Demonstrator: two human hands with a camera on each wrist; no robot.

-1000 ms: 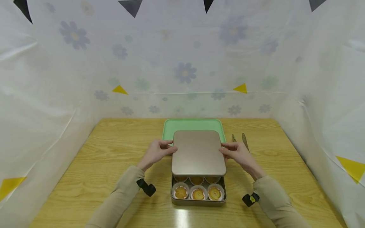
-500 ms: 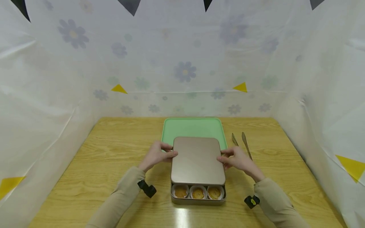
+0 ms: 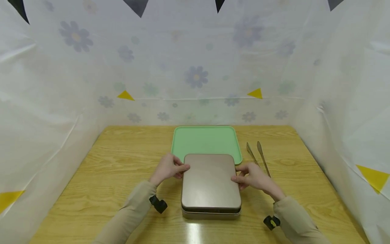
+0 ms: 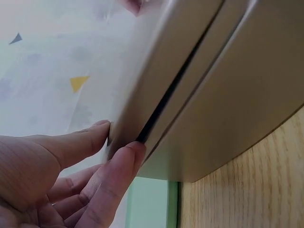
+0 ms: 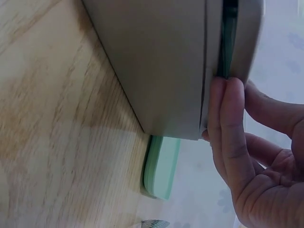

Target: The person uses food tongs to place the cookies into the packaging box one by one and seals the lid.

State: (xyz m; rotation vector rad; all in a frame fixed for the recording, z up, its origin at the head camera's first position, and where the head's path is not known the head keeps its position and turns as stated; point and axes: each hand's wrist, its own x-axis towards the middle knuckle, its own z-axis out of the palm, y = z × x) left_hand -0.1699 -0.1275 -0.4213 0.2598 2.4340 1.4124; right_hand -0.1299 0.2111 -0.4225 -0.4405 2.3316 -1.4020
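A champagne-coloured metal lid lies over a matching square tin near the table's front edge, with a thin dark gap still between lid and tin. My left hand pinches the lid's left edge, thumb above and fingers below. My right hand pinches the lid's right edge, fingertips at the seam over the tin. The tin's contents are hidden.
A pale green tray lies just behind the tin on the wooden table. Metal tongs rest to the right of the tray. White flowered sheeting walls the table on three sides.
Both hands have drawn the lid toward me and down over the tin. The cupcakes seen in the tin's front rows earlier are now covered.
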